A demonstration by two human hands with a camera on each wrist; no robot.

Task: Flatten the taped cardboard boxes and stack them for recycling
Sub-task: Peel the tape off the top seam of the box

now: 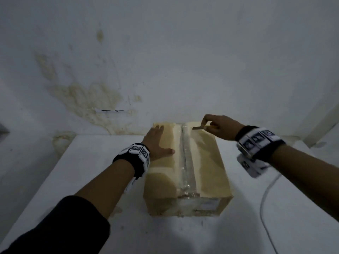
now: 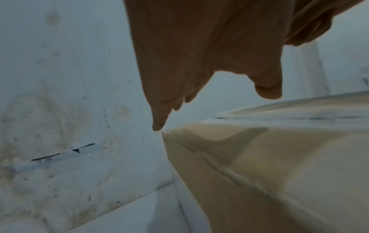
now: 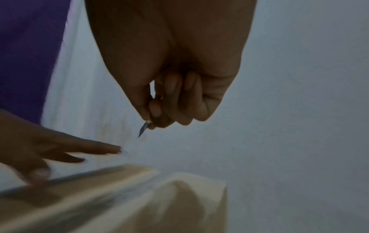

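Taped box (image 1: 187, 169) on bench (image 1: 73, 180): left hand (image 1: 157, 142) flat on top, fingers straight; right hand (image 1: 220, 128) fingers pinching blade (image 1: 198, 127) above far end.

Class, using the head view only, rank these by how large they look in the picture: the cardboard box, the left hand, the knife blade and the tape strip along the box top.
1. cardboard box
2. tape strip
3. left hand
4. knife blade

The strip is long but narrow, so its lead over the hand is unsure.
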